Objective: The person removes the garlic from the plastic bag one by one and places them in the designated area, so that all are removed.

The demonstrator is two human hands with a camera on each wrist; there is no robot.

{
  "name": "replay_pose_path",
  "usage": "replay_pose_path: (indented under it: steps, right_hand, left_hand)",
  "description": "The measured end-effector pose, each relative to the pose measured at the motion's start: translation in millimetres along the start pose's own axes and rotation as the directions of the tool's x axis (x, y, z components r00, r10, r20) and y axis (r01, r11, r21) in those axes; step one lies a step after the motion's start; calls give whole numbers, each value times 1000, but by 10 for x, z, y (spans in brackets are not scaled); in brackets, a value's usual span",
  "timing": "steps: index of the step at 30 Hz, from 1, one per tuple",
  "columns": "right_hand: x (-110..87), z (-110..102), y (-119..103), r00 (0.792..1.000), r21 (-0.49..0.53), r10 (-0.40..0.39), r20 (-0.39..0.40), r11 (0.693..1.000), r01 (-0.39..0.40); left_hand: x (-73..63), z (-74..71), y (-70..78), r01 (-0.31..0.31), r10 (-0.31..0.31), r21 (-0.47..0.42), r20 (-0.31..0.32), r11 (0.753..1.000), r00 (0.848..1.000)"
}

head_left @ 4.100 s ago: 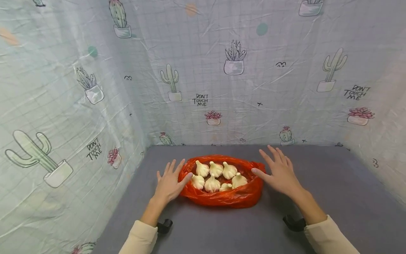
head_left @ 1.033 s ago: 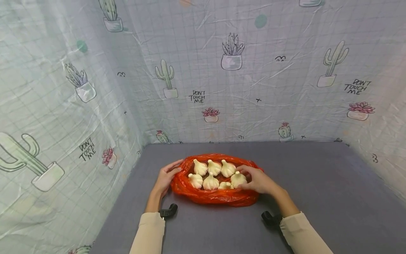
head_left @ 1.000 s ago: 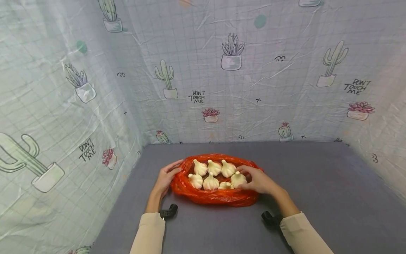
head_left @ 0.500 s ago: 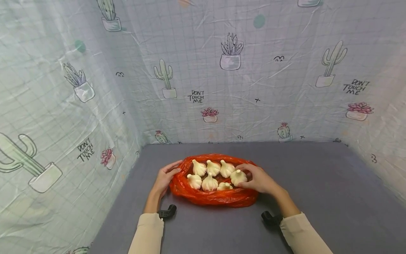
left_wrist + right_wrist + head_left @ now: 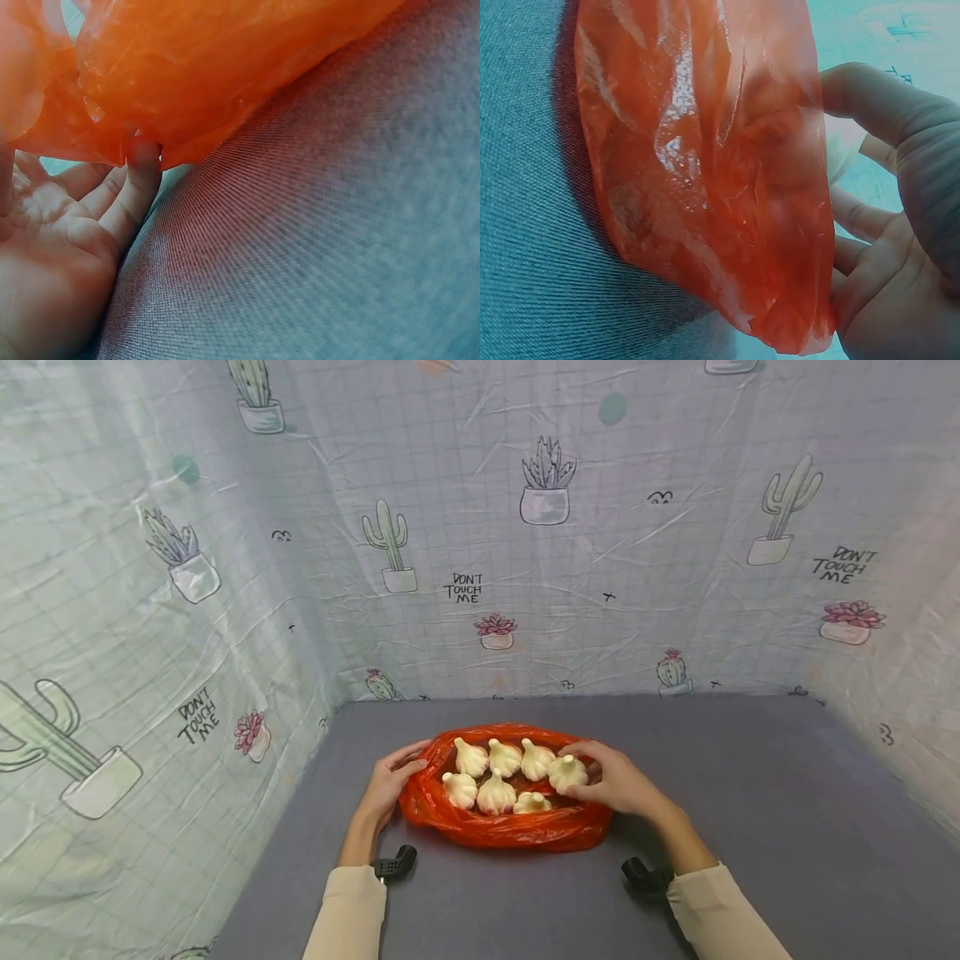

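Observation:
A red plastic bag (image 5: 510, 835), its mouth spread wide, lies on the table with several garlic bulbs (image 5: 497, 793) inside. At its right end my right hand (image 5: 622, 783) grips one garlic bulb (image 5: 567, 774) between thumb and fingers, a little above the bulbs beside it. The right wrist view has the bag's wall (image 5: 705, 165) in front, hiding most of that bulb. My left hand (image 5: 384, 789) holds the bag's left edge, thumb on the rim. In the left wrist view, fingertips (image 5: 141, 161) press against the bag's underside.
The grey table (image 5: 510, 910) extends around the bag. A patterned plastic curtain (image 5: 450, 510) with cactus prints hangs behind and at both sides. Black wrist cameras (image 5: 397, 862) sit on both wrists.
Both hands were spread open beside the bag; the left now holds its edge and the right has closed on a garlic bulb. Over the last second that bulb has risen slightly.

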State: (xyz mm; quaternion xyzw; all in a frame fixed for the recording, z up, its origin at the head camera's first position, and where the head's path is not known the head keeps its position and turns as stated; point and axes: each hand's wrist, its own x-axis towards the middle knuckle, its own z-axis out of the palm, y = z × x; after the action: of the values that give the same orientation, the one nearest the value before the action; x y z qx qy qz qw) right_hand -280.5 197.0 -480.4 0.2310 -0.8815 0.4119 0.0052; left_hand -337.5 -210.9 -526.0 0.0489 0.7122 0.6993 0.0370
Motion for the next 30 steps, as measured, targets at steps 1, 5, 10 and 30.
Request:
replay_pose_path:
  steps: [1, 5, 10, 30]
  right_hand:
    - [-1, -8, -4, 1000, 2, 1, -4, 1000, -1]
    - [-9, -42, -16, 1000, 18, 8, -18, 1000, -7]
    - [-25, -101, -36, 998, 42, 20, -53, 999, -18]
    - [-70, -287, 43, 991, 132, 33, -131, 991, -15]
  left_hand:
    - [1, 0, 2, -1, 1, 3, -1, 1000, 1000]
    - [1, 5, 11, 5, -5, -5, -8, 1000, 1000]
    - [5, 12, 16, -3, 3, -3, 3, 1000, 1000]
    - [-16, 13, 4, 2, -1, 8, -23, 1000, 1000]
